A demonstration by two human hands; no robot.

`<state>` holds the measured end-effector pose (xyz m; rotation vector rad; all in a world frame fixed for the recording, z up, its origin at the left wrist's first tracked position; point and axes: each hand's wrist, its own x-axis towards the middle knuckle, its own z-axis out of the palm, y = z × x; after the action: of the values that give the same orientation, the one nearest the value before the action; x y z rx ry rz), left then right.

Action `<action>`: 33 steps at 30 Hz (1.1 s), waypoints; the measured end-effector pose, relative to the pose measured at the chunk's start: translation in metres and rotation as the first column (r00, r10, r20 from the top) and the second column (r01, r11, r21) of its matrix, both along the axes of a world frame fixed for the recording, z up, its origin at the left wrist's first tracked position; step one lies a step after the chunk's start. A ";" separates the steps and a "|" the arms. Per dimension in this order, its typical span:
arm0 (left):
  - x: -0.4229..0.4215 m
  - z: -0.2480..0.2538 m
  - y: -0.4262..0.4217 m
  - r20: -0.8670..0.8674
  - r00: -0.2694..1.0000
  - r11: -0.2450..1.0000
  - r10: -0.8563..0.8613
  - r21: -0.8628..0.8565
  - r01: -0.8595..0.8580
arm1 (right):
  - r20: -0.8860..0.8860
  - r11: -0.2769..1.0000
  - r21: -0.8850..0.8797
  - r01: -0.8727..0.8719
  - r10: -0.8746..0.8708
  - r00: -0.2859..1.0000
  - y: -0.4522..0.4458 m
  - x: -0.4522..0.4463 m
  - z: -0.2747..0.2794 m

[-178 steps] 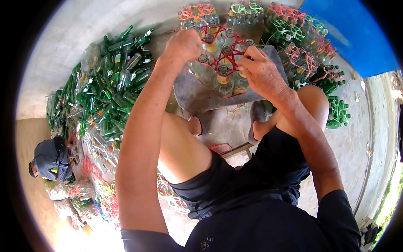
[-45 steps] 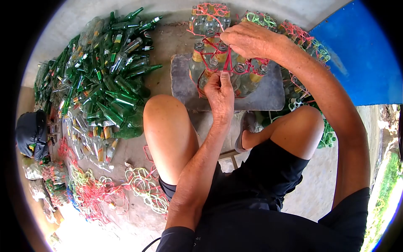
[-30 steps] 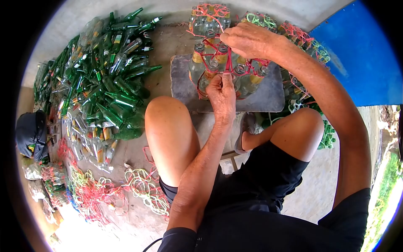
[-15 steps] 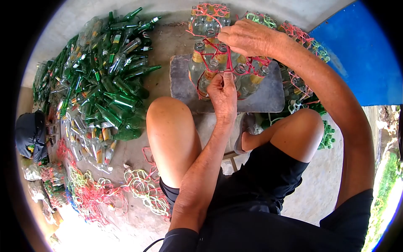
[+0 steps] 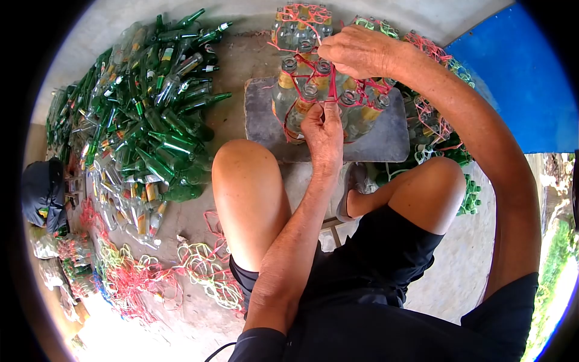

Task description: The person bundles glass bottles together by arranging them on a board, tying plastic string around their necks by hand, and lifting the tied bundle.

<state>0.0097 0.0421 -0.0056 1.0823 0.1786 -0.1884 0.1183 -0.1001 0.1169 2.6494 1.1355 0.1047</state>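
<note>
Several clear glass bottles [image 5: 285, 93] stand upright on a grey slab [image 5: 386, 137], red plastic strap [image 5: 332, 81] laced around their necks. My left hand [image 5: 324, 134] pinches the strap between thumb and fingers at the near side of the bunch, among the bottle necks. Above and to its right, my right hand [image 5: 357, 53] is closed on a strand of the same strap over the far bottles. A light-coloured tip sticks up beside its fingertips. The palm side of the right hand is hidden.
A big heap of green and clear bottles [image 5: 145, 120] lies at the left. Loose red and green straps [image 5: 208, 271] are on the floor. Strapped bottle bunches [image 5: 301, 24] stand behind the slab and at its right, near a blue panel [image 5: 525, 78]. A person [image 5: 45, 193] is at far left.
Since the earliest frame my left hand has moved to the near side of the bottles and my right hand to the far side. Over the last second both hands and the bottles have shifted only slightly.
</note>
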 end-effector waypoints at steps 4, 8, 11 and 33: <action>0.001 -0.003 -0.001 0.019 1.000 1.000 -0.003 -0.011 0.003 | -0.008 0.999 0.042 -0.026 0.026 1.000 -0.004 0.004 -0.002; 0.001 -0.001 -0.002 0.013 1.000 1.000 0.005 -0.030 -0.005 | -0.015 0.996 0.079 -0.041 0.042 0.999 -0.008 0.008 -0.005; 0.003 -0.004 -0.004 0.013 1.000 1.000 0.014 -0.025 -0.014 | -0.030 0.992 0.108 -0.059 0.063 0.998 -0.004 0.009 -0.002; 0.007 -0.011 -0.006 0.011 0.999 0.997 0.039 -0.068 -0.038 | -0.082 0.990 0.073 -0.121 0.127 0.989 0.014 0.022 0.013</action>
<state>0.0163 0.0357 -0.0167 1.0120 0.1811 -0.1519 0.1405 -0.0861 0.1300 2.6635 1.3476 0.0534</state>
